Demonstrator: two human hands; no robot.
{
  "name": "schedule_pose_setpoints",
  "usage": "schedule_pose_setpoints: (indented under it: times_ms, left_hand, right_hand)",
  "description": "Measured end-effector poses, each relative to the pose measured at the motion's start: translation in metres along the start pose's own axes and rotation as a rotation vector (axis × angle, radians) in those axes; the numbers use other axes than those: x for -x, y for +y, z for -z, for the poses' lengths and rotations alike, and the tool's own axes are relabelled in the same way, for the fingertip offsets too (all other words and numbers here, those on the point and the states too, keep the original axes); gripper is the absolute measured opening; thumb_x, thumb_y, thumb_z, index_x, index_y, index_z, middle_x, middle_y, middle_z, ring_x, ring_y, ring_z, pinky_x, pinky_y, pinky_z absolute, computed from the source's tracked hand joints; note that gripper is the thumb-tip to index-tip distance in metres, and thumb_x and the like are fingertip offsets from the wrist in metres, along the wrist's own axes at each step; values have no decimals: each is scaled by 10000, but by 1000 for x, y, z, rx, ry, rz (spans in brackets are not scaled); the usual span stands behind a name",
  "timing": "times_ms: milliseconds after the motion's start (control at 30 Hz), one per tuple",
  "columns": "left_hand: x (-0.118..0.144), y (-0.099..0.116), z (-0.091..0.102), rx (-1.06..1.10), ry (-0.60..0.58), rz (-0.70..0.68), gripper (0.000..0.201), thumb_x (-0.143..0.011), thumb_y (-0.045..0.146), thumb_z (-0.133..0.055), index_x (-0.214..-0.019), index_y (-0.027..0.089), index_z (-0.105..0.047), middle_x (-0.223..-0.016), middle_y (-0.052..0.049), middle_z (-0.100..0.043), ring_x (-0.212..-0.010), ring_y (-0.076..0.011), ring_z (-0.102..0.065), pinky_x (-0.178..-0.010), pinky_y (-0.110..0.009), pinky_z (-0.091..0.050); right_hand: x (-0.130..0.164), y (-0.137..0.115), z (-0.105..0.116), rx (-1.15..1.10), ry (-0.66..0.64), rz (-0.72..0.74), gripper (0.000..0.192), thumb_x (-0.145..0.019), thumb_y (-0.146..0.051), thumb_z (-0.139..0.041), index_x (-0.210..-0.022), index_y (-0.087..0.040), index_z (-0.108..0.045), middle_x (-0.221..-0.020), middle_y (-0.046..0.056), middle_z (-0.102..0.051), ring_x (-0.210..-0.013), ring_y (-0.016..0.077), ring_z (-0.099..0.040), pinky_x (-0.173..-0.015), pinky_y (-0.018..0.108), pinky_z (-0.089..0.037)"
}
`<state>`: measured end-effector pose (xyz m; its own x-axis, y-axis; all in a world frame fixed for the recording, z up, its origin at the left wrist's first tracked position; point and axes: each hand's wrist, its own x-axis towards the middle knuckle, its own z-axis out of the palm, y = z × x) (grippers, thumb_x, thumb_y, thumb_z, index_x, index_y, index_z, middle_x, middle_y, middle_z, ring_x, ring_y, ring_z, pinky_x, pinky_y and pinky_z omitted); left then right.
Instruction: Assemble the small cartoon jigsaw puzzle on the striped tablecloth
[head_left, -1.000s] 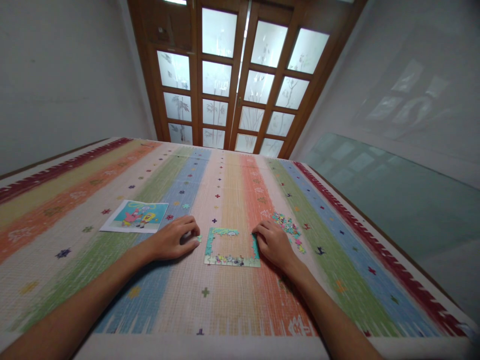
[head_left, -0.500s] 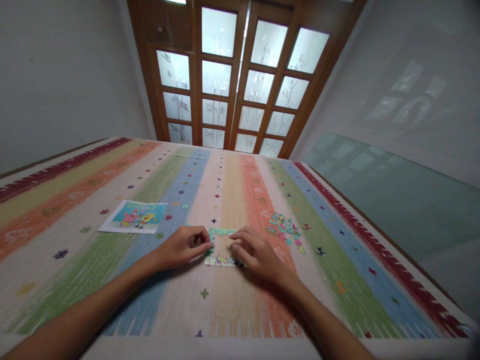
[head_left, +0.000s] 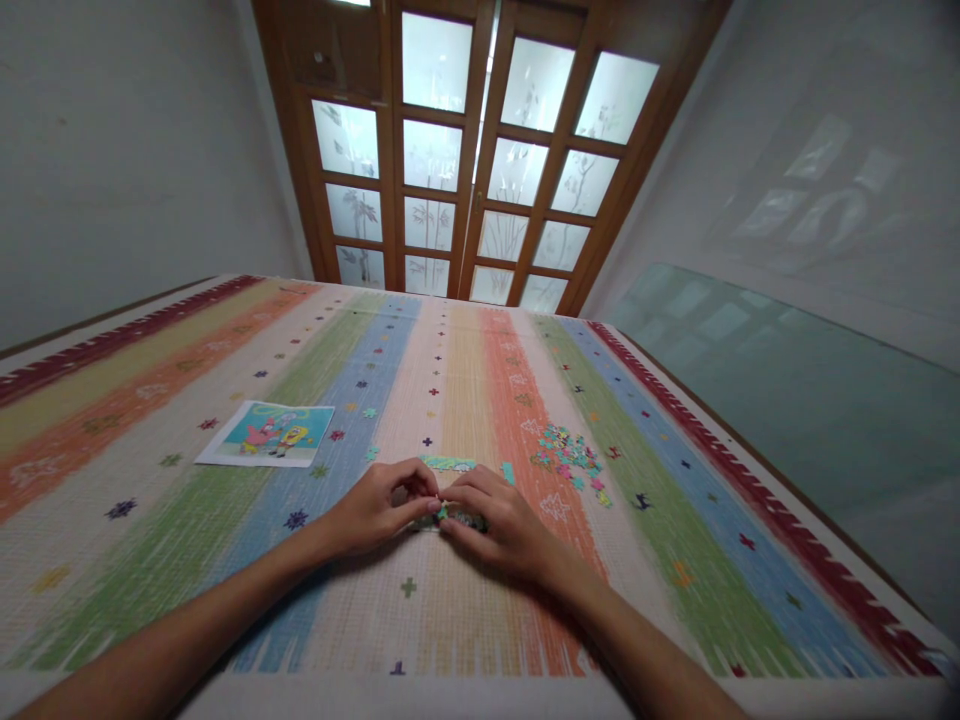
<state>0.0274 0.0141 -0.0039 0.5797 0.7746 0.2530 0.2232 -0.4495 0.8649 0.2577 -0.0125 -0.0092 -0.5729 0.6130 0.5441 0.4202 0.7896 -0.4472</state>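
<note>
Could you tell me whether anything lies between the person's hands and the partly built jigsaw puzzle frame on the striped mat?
Nothing visible does. The left hand and right hand rest directly over the partly assembled cardboard jigsaw frame, fingertips meeting above its lower edge. The pile of loose colourful puzzle pieces lies apart to the right, the printed cartoon reference picture to the left.

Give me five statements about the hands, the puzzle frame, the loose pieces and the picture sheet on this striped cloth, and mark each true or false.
1. Both hands meet over the puzzle frame. True: the left hand and right hand touch fingertips there.
2. The loose pieces lie to the left of the hands. False: they lie to the right.
3. The picture sheet lies flat on the striped cloth, left of the hands. True.
4. The left hand rests on the picture sheet. False: it is apart from it, at the frame.
5. The puzzle frame is fully visible. False: the hands cover most of it.
</note>
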Motion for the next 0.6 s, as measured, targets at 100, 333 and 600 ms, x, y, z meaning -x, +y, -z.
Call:
schedule_pose_setpoints:
  times_ms: [100, 333, 600]
  left_hand:
    - [1, -1, -1, -41, -13, -22, 136, -958, 306, -634, -922, 180, -669, -801, -16, -700, -725, -153, -622, -692, -292, -483]
    - [3, -6, 3, -426, -19, -214, 171, -1028, 288, -540, -1150, 205, -627, -1116, -92, -694, -1048, -236, -634, -936, -425, -511]
    - [4, -18, 4, -594, -74, -341, 195, -1054, 257, -505, -1212, 209, -609, -1275, -111, -671, -1210, -265, -612, -1042, -481, -476]
  right_hand:
    - [-1, 1, 3, 19, -5, -23, 135, -969, -279, -642, -1067, -207, -701, -991, 82, -723, -935, 215, -644, -810, 368, -529]
    - [4, 32, 18, 191, 123, -205, 99, -913, -261, -685, -992, -206, -709, -959, 75, -716, -908, 229, -647, -803, 362, -494]
    - [7, 50, 19, 373, 79, -365, 63, -895, -275, -704, -902, -214, -718, -933, 67, -700, -910, 247, -627, -822, 367, -462]
